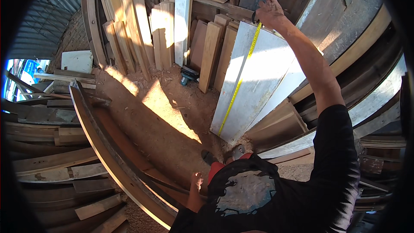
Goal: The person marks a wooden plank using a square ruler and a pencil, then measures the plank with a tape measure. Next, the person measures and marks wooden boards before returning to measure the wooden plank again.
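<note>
My right arm reaches far out, and my right hand [271, 13] is closed around a tape measure [253, 17] at the top edge of a white-painted board [261, 88]. Its case is dark and mostly covered by my fingers. From there the yellow tape blade [233, 97] runs down the board's face to its lower edge near my feet. The board leans upright against other wood, lit by patches of sun. My left hand [196, 181] hangs low beside my body with its fingers curled; whether anything is in them does not show.
Behind the board, several timber planks [211, 54] lean on a wall. A teal power tool [189, 76] lies on the dirt floor [142, 116]. A long curved-looking beam [103, 151] crosses at left, beside stacked lumber [56, 168]. More boards [366, 56] lean at right.
</note>
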`<state>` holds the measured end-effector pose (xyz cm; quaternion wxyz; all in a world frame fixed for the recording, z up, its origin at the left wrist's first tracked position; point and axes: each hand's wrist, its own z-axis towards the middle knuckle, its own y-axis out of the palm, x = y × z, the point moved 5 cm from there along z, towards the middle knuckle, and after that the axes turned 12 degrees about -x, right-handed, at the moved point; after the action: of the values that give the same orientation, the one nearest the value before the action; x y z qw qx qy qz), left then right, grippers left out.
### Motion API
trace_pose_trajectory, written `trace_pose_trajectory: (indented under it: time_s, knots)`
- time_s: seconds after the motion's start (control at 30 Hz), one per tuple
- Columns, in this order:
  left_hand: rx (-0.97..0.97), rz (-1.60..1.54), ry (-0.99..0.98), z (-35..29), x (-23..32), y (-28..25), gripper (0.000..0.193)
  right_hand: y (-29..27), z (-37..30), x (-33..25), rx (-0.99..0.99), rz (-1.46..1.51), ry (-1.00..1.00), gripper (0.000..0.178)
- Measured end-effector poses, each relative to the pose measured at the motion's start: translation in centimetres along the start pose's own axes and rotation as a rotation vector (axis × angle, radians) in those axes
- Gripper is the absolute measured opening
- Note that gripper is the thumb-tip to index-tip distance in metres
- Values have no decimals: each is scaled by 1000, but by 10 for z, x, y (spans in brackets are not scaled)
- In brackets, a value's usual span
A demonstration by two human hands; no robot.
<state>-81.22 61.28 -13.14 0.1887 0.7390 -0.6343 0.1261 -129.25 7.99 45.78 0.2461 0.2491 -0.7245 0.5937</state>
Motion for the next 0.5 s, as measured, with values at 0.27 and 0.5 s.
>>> trace_pose_trajectory:
  time_s: [0.27,0.5]
  knots:
    - [14,37,9,3,10,10,17,0,-1,2,35,21,14,32]
    - [49,174,73,11,17,2,19,37,-52,-65,-303,57,-202,26]
